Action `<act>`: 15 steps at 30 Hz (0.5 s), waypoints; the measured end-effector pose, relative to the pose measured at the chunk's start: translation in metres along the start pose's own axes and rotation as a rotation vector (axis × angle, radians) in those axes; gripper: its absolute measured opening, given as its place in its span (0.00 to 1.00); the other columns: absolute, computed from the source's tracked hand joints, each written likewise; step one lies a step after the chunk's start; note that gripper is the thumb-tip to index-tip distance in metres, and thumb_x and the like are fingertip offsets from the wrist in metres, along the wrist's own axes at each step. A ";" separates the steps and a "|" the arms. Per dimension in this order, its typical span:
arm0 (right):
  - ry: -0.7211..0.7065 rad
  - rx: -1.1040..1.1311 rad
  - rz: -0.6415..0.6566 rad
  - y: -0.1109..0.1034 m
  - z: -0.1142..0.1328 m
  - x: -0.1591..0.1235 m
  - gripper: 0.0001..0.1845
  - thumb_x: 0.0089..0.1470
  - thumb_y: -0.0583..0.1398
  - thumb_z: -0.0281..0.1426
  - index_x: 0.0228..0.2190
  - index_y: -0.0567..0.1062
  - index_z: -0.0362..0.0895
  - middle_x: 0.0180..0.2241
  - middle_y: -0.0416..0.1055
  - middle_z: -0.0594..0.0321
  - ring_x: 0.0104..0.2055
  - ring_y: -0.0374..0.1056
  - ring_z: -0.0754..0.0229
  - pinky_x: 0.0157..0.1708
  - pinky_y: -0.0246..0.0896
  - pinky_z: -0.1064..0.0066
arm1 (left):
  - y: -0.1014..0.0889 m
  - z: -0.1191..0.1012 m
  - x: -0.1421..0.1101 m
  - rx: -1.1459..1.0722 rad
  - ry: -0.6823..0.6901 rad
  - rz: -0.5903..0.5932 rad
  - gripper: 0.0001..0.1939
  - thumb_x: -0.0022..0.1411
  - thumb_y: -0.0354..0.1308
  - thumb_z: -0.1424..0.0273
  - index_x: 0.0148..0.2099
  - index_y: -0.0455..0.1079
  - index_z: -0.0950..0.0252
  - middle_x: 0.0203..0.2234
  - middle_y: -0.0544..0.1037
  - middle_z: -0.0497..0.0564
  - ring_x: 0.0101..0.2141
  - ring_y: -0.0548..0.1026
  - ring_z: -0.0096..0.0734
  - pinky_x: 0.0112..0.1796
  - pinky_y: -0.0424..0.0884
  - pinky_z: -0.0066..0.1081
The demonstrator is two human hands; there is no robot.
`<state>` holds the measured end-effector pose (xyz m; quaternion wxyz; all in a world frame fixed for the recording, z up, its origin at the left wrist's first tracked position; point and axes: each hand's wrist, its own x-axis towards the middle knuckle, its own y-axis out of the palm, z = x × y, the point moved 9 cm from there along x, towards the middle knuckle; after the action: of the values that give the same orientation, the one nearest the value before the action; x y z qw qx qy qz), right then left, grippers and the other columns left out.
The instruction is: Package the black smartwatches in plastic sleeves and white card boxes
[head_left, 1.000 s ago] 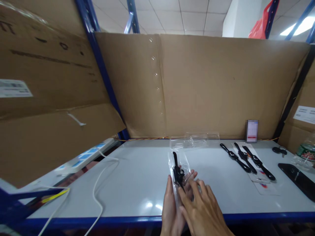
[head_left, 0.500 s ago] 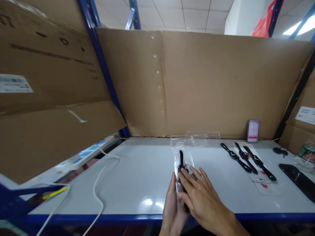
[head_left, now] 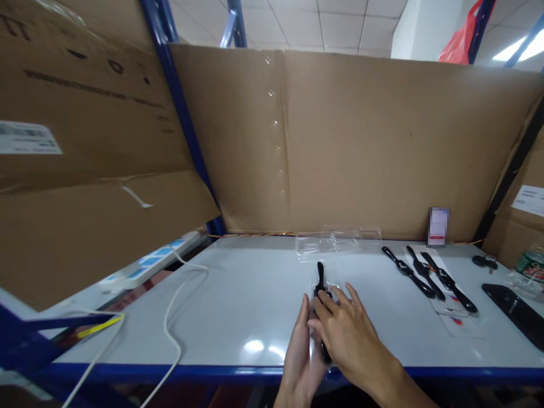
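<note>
A black spokeshave (head_left: 321, 274) lies lengthwise in a clear plastic blister tray (head_left: 313, 288), near the front edge of the table. My left hand (head_left: 298, 354) cradles the tray from the left and below, thumb up along its side. On top, my right hand (head_left: 346, 331) presses the middle of the spokeshave with thumb and fingertips, its outer fingers spread. The middle of the tool is mostly hidden by these fingers. To the right rest three more black spokeshaves (head_left: 410, 272), some lying on printed cards (head_left: 461, 326).
Empty clear blister trays (head_left: 340, 242) lie at the back against the cardboard wall (head_left: 361, 141). A phone (head_left: 515, 311), keys (head_left: 485, 261) and a small upright box-like item (head_left: 437, 226) are on the right. At left are a power strip (head_left: 157, 258) and a white cable (head_left: 168, 323).
The blister tray and spokeshave have shifted slightly right and tilted, with less of the tray's far end showing. Both hands stay on them, and the view has moved a little.
</note>
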<state>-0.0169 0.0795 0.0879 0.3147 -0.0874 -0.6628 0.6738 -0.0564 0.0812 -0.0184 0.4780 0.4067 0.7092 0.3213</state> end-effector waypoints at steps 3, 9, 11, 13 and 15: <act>-0.003 -0.024 -0.006 0.004 0.001 0.001 0.19 0.69 0.52 0.32 0.54 0.74 0.38 0.57 0.71 0.51 0.63 0.61 0.44 0.64 0.53 0.44 | 0.010 0.004 0.000 -0.006 -0.049 0.112 0.13 0.70 0.55 0.64 0.44 0.77 0.66 0.39 0.84 0.55 0.48 0.80 0.44 0.53 0.73 0.40; -0.049 0.042 -0.120 0.010 0.003 -0.002 0.23 0.70 0.51 0.33 0.59 0.70 0.34 0.61 0.66 0.50 0.68 0.53 0.44 0.67 0.52 0.50 | 0.005 0.003 0.005 -0.030 -0.042 0.128 0.16 0.70 0.54 0.61 0.45 0.79 0.65 0.39 0.84 0.56 0.48 0.80 0.44 0.54 0.72 0.40; -0.063 0.110 -0.184 0.009 0.000 -0.005 0.23 0.70 0.50 0.32 0.60 0.68 0.36 0.62 0.66 0.52 0.68 0.52 0.46 0.67 0.51 0.49 | 0.005 0.002 0.005 -0.040 -0.030 0.131 0.19 0.71 0.51 0.60 0.45 0.80 0.65 0.40 0.84 0.56 0.49 0.80 0.43 0.55 0.72 0.38; -0.084 0.200 -0.239 0.008 -0.005 -0.009 0.23 0.69 0.50 0.30 0.62 0.65 0.38 0.62 0.65 0.53 0.68 0.54 0.49 0.67 0.53 0.51 | 0.004 -0.002 0.004 -0.049 0.027 0.102 0.20 0.72 0.49 0.61 0.45 0.80 0.66 0.41 0.84 0.56 0.50 0.79 0.40 0.55 0.71 0.34; -0.085 0.288 -0.315 0.005 -0.014 -0.014 0.25 0.69 0.48 0.28 0.64 0.62 0.39 0.64 0.63 0.53 0.67 0.56 0.53 0.66 0.55 0.53 | 0.004 -0.006 0.003 -0.053 0.074 0.086 0.20 0.73 0.48 0.64 0.45 0.80 0.67 0.42 0.84 0.55 0.51 0.78 0.37 0.55 0.70 0.30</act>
<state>0.0004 0.0837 0.0779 0.3971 0.0914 -0.5780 0.7070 -0.0616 0.0854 -0.0138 0.4480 0.4116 0.6995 0.3750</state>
